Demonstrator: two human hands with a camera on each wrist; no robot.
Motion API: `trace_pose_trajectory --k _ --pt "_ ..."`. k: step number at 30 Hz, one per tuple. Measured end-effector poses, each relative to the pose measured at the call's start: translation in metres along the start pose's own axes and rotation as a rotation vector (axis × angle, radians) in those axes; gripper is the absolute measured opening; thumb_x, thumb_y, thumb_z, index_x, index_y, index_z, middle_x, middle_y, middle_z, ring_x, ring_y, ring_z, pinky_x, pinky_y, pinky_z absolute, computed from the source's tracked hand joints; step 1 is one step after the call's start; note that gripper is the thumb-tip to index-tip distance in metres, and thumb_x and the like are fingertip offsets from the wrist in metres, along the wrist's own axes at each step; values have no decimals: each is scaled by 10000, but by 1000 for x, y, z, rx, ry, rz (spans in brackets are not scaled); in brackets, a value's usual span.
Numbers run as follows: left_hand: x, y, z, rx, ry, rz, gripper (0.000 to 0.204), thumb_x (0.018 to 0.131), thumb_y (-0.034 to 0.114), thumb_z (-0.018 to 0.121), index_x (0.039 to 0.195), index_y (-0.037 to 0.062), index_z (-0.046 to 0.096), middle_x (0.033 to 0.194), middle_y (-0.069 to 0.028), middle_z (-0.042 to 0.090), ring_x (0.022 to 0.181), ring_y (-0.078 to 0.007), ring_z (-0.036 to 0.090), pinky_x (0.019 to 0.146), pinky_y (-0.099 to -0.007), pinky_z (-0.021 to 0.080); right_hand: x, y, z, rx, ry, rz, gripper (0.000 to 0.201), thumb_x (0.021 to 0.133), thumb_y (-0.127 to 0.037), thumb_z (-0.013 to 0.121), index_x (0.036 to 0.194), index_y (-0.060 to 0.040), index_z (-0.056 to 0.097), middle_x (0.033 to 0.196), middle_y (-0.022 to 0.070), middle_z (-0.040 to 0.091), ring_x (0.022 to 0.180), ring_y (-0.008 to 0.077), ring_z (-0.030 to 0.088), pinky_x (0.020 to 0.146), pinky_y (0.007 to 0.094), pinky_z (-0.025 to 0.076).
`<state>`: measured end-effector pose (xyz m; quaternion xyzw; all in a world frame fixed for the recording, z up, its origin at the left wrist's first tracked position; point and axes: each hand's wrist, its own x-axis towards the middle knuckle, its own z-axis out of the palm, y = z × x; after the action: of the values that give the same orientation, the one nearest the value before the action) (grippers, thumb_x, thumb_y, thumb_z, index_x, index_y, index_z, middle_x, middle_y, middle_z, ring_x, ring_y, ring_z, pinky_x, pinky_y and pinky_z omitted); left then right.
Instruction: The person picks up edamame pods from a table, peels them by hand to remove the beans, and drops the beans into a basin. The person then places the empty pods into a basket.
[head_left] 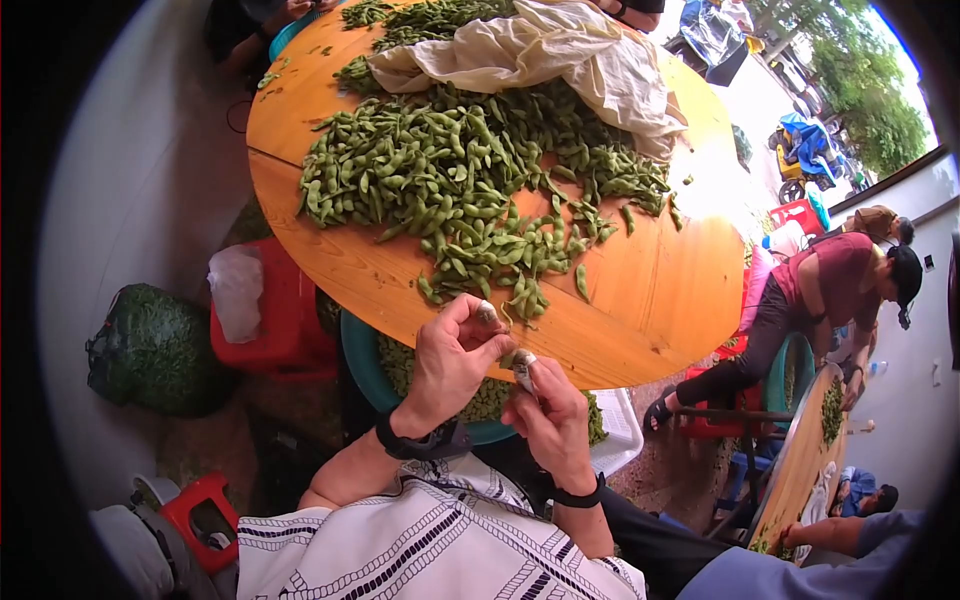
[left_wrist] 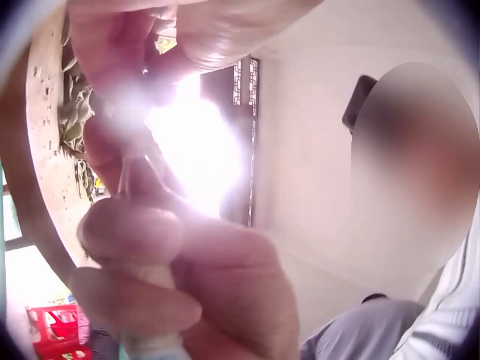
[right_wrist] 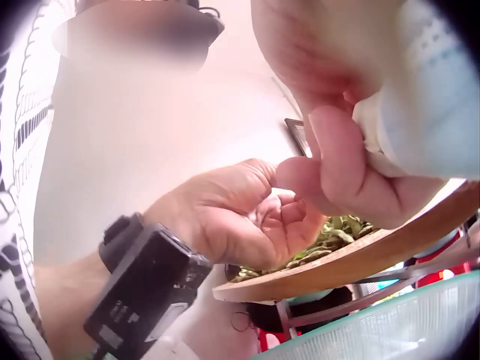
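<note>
In the head view my left hand (head_left: pixel 440 360) and right hand (head_left: pixel 555 415) meet at the near edge of the round table. Fingers are bent on both, with thumb and fingertips close together. A pale wrap with a grey-green tip (head_left: pixel 523 366) covers a right finger; a similar wrapped tip (head_left: pixel 487 312) shows on the left hand. The left thumb reaches up to the right fingertips. I cannot tell what the fingertips hold. Just past the hands lies a heap of green bean pods (head_left: pixel 410 170). In the right wrist view a blurred pale-blue wrap (right_wrist: pixel 435 105) hides part of the right hand.
A teal basin (head_left: pixel 358 365) of green pieces stands beneath my hands, beside a white basket (head_left: pixel 622 430). Cream cloth (head_left: pixel 540 50) covers the heap's far part. Left are a red stool (head_left: pixel 280 325) and a full green bag (head_left: pixel 160 350). People work at another table (head_left: pixel 800 480) on the right.
</note>
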<state>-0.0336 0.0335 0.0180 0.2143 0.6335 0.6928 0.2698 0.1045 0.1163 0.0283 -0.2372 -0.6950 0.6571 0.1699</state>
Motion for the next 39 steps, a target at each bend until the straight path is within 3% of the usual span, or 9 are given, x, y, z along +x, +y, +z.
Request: trace_pose_trajectory --k 13,16,18,19,24,31,34,36,39 --pt "17 -4 -26 -647 -561 -493 158 928 92 668 1001 37 540 873 -12 624 773 -66 609 682 -223 499 2 -5 -12 690 -195 473 191 927 18 578 1108 72 609 777 58 573 602 118 564 442 206 340" --pt "5 -1 -6 -301 -274 -281 223 890 87 722 1009 38 540 871 -5 614 738 -51 587 645 -210 483 4 -1 -4 549 -105 329 178 936 31 550 1101 60 610 862 70 594 604 121 586 443 211 359" --pt "-4 0 2 224 -36 40 311 833 70 782 1025 37 539 857 8 608 700 -34 563 600 -204 471 2 2 5 144 90 69 178 925 48 536 1088 54 607 974 65 603 635 110 618 458 211 389" --pt "-4 0 4 263 -4 23 331 786 45 818 996 20 564 836 14 623 705 -25 572 598 -198 487 1 -2 4 -180 80 -81 241 873 103 521 1097 61 598 1046 85 610 651 125 645 485 233 446" --pt "-6 -5 -5 -135 -161 -146 179 814 11 777 926 -7 638 847 -4 673 776 -37 617 687 -197 534 -7 -5 20 -577 226 -338 453 767 183 498 1197 67 582 1098 169 619 652 212 665 584 301 538" --pt "-13 6 -10 254 -88 64 127 829 -13 731 946 -39 691 855 -51 721 770 -78 678 691 -227 556 -9 5 23 -765 252 -438 476 761 178 518 1220 66 575 1128 175 618 662 212 674 598 304 547" --pt "-11 10 -16 334 -130 102 114 844 -10 713 951 -42 689 863 -51 722 770 -82 682 682 -228 556 -6 -2 14 -411 123 -242 362 825 143 526 1174 71 587 1078 122 622 654 167 662 534 263 502" --pt "-11 10 -20 363 -156 82 110 857 -3 703 960 -38 689 870 -45 720 766 -81 678 677 -225 554 -5 -4 7 88 30 154 262 879 80 556 1139 73 589 940 74 596 674 119 634 525 226 467" --pt "-8 -2 -26 58 -218 -145 142 895 48 696 1014 -26 674 841 -30 705 729 -70 649 651 -202 535 0 -6 -8 342 -85 260 226 922 39 553 1140 60 606 919 46 578 659 91 611 498 204 433"
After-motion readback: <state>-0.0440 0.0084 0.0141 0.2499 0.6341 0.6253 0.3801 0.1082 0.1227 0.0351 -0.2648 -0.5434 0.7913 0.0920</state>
